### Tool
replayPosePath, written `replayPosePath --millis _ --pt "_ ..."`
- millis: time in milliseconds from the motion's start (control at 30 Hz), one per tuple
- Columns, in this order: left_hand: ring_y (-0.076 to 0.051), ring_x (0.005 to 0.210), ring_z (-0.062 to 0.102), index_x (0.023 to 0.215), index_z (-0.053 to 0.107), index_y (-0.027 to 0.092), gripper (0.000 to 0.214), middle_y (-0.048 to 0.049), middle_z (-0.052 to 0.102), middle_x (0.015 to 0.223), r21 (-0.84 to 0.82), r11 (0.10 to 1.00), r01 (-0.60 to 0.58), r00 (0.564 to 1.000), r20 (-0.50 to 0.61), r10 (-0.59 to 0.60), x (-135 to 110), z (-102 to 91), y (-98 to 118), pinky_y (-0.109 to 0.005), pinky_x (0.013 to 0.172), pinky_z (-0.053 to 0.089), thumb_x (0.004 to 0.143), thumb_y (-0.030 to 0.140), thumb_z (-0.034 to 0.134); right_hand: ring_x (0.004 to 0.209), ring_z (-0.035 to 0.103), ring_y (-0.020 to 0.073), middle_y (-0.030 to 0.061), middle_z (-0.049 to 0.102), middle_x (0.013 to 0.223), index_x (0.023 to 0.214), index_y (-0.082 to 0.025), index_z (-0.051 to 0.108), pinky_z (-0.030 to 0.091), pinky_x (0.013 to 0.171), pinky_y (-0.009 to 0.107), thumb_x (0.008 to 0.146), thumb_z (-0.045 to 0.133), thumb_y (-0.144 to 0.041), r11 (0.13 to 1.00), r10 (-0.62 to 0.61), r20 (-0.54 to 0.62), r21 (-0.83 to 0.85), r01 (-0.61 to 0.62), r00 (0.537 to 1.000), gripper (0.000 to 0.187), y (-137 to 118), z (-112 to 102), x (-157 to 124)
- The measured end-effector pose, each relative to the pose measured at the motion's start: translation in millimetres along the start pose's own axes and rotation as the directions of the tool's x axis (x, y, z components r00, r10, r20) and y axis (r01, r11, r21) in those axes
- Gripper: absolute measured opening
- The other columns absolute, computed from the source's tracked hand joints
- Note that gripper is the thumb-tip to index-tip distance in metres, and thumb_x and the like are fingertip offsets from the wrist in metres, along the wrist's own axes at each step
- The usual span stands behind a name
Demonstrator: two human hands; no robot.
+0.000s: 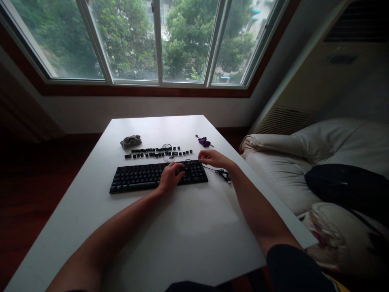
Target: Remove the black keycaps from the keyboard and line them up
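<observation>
A black keyboard [138, 175] lies flat on the white table, some keys still set in it. My left hand [171, 177] rests over its right half, thumb and fingers apart, with no object visible in them. At the keyboard's upper right corner, my right hand [212, 157] hovers with fingers curled and pinched; anything between the fingertips is too small to make out. Behind the keyboard, loose black keycaps [158, 155] stand in two rows. A thin wire keycap puller [169, 159] seems to lie between them and the keyboard. A coiled cable [224, 175] sits beside my right wrist.
A crumpled grey cloth [131, 141] lies at the table's far left. Toward the far right is a purple cloth with a thin brush-like stick [204, 142]. A pale sofa [273, 170] with a dark bag [343, 182] flanks the white table [188, 243]; a window stands ahead.
</observation>
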State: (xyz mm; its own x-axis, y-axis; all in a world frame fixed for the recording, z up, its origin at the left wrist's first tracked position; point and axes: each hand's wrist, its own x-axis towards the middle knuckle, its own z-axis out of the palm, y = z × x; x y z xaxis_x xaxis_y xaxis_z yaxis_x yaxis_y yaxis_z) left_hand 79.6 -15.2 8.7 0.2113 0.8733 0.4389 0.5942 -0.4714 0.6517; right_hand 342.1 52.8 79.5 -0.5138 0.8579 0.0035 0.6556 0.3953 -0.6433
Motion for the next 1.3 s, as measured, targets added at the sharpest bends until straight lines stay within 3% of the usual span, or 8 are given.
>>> replayPosePath --millis 233,300,467,667,833,1033,1300 --pt "-0.018 0.086 0.064 0.117 0.065 0.027 0.030 -0.0010 0.067 0.091 -0.029 1.000 0.008 1.000 -0.016 -0.008 0 2.6 -3 -0.033 0.087 0.050 0.088 0.021 0.063 0.072 0.062 0.0159 -0.0004 0.067 0.078 0.101 -0.019 0.067 0.046 0.069 0.026 0.079 0.061 -0.031 0.988 0.014 0.192 0.150 -0.044 0.981 0.026 10 15 5" --pt "-0.018 0.089 0.064 0.119 0.063 0.027 0.033 -0.0008 0.067 0.091 -0.037 0.999 0.016 1.000 -0.027 -0.017 0 3.1 -4 -0.034 0.089 0.050 0.087 0.019 0.063 0.072 0.062 0.0159 0.0000 0.066 0.078 0.101 -0.018 0.066 0.047 0.069 0.027 0.077 0.063 -0.031 0.973 0.020 0.198 0.220 -0.065 0.980 0.027 16 18 7" --pt "-0.018 0.087 0.065 0.113 0.061 0.025 0.030 -0.0008 0.069 0.095 -0.049 0.998 0.045 0.998 -0.040 -0.047 -1 3.4 -3 -0.035 0.089 0.050 0.085 0.018 0.065 0.072 0.062 0.0158 -0.0008 0.065 0.075 0.099 -0.018 0.063 0.048 0.068 0.027 0.077 0.067 -0.036 0.942 0.030 0.129 0.327 -0.071 0.991 0.030 21 24 13" --pt "-0.017 0.085 0.064 0.109 0.062 0.024 0.026 -0.0017 0.068 0.098 -0.061 0.998 0.013 0.999 -0.039 -0.016 -1 2.5 -3 -0.033 0.085 0.050 0.084 0.017 0.065 0.067 0.060 0.0145 -0.0013 0.066 0.077 0.111 -0.020 0.064 0.046 0.066 0.026 0.081 0.065 -0.039 0.985 0.053 0.118 0.157 -0.071 0.992 0.036 13 27 12" --pt "-0.016 0.083 0.063 0.113 0.065 0.025 0.029 -0.0018 0.066 0.098 -0.075 0.997 -0.032 0.999 -0.045 0.029 0 3.0 -4 -0.031 0.084 0.050 0.085 0.015 0.061 0.064 0.053 0.0130 -0.0008 0.063 0.072 0.102 -0.019 0.070 0.039 0.061 0.024 0.083 0.064 -0.040 0.998 -0.057 0.003 0.042 0.057 0.998 0.029 2 28 10" --pt "-0.016 0.082 0.064 0.119 0.057 0.027 0.037 -0.0008 0.069 0.102 -0.147 0.989 0.015 0.997 -0.077 -0.027 0 3.2 -2 -0.031 0.084 0.049 0.085 0.014 0.062 0.059 0.045 0.0107 -0.0031 0.057 0.068 0.101 -0.019 0.069 0.035 0.057 0.023 0.083 0.066 -0.040 0.972 -0.163 -0.087 0.159 0.175 0.983 0.027 -12 43 11" --pt "-0.017 0.082 0.066 0.104 0.060 0.024 0.021 -0.0006 0.070 0.093 -0.160 0.986 0.038 0.995 -0.089 -0.053 1 2.6 -5 -0.031 0.082 0.049 0.085 0.018 0.064 0.062 0.047 0.0112 -0.0035 0.054 0.070 0.106 -0.020 0.067 0.038 0.057 0.023 0.084 0.068 -0.034 0.948 -0.242 -0.169 0.167 0.270 0.955 0.027 -24 63 12"
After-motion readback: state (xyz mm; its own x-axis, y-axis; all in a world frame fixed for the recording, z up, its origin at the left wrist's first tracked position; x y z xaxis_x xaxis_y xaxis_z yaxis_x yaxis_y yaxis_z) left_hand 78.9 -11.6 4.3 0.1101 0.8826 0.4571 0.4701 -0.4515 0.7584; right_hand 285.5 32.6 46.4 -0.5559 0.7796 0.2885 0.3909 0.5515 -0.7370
